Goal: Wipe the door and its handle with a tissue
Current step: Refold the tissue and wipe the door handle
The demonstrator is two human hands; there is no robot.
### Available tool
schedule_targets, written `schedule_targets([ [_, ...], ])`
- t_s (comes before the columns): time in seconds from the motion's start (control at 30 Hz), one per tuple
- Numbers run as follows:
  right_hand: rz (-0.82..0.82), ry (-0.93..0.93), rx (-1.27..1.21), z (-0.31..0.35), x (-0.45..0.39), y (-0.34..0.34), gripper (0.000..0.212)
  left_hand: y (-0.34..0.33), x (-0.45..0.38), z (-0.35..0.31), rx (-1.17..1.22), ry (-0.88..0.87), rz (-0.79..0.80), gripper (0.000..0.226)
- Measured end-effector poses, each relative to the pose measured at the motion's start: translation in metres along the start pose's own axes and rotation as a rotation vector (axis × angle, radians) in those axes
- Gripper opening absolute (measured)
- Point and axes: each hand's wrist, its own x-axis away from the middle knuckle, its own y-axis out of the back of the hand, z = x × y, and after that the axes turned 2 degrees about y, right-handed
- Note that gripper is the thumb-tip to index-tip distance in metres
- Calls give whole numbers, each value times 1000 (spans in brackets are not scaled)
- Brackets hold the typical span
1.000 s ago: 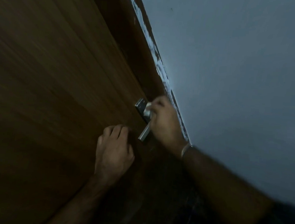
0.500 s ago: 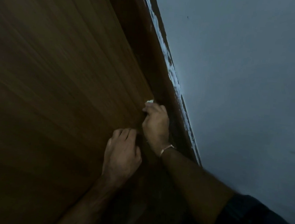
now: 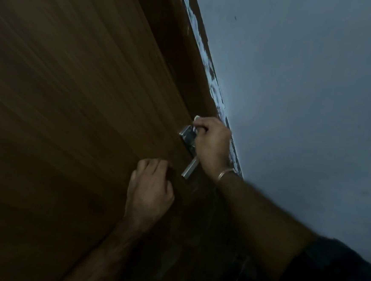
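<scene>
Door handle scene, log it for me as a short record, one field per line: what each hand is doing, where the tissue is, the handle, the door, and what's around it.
right hand: curled round a white tissue, at the top of the handle
left hand: rests on the door face, just left of the lever tip, holds nothing
handle: metal lever on a plate, partly hidden by the right hand
door: brown wood grain
door frame: dark wood, white smears along its wall edge
wall: pale grey-blue
bracelet: on the right wrist
</scene>
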Motion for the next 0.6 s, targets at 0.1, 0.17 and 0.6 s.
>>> schedule_targets([
  [0.1,108,78,74,7,25,-29,25,-1,0,3,-3,4,-2,43],
  [0.17,223,91,61,1,43,-28,26,0,1,6,-5,-1,-6,44],
  [0.6,422,73,63,-7,33,-13,24,-2,5,8,166,20,-64,40],
])
